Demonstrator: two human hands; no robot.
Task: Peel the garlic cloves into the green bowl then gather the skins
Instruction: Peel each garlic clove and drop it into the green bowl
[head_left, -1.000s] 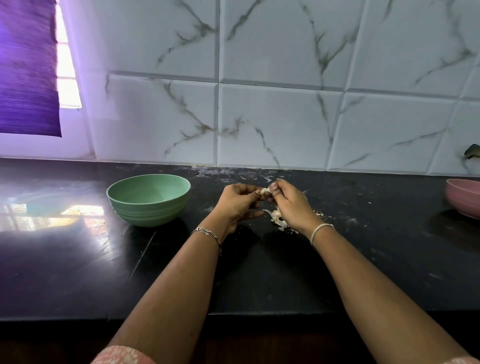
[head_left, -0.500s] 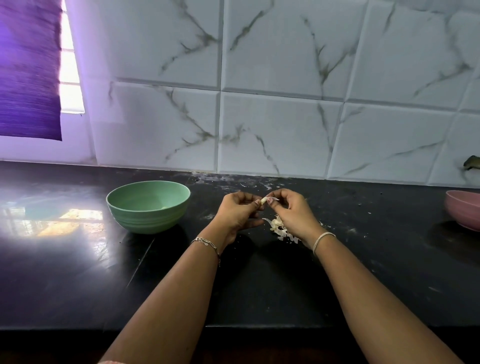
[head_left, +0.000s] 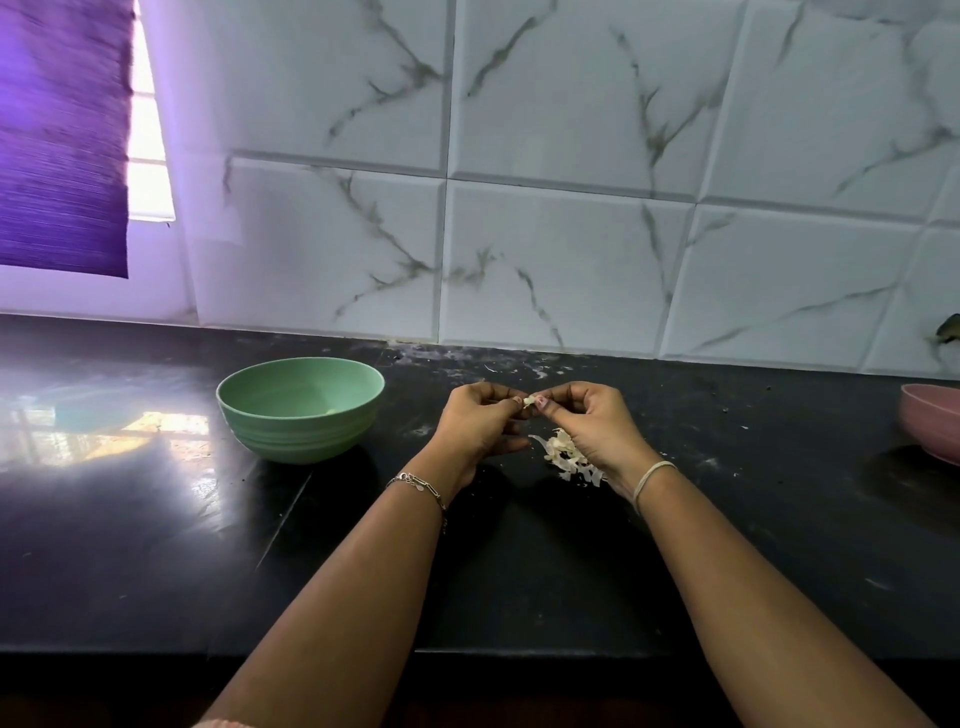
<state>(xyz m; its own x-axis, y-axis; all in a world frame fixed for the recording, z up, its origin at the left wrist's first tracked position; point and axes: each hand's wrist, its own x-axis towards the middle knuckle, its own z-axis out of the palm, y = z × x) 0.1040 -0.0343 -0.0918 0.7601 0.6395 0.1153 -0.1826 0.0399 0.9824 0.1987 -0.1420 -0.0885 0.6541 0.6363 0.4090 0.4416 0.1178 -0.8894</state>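
Note:
A small pale garlic clove (head_left: 529, 401) is pinched between the fingertips of both hands above the black counter. My left hand (head_left: 480, 423) holds it from the left, and my right hand (head_left: 592, 426) pinches it from the right. A heap of thin white garlic skins (head_left: 566, 456) lies on the counter just below and partly under my right hand. The green bowl (head_left: 300, 408) stands upright to the left of my hands, with a small pale piece visible inside near its right wall.
A pink bowl (head_left: 932, 428) sits at the right edge of the black counter (head_left: 519, 561). White marble tiles form the back wall. Specks of skin lie scattered along the wall joint. A purple blind hangs at the upper left. The counter's front edge runs below my forearms.
Both hands stay together on the clove, with the fingers working slightly at its tip. The camera has tilted a little, so everything sits lower in view.

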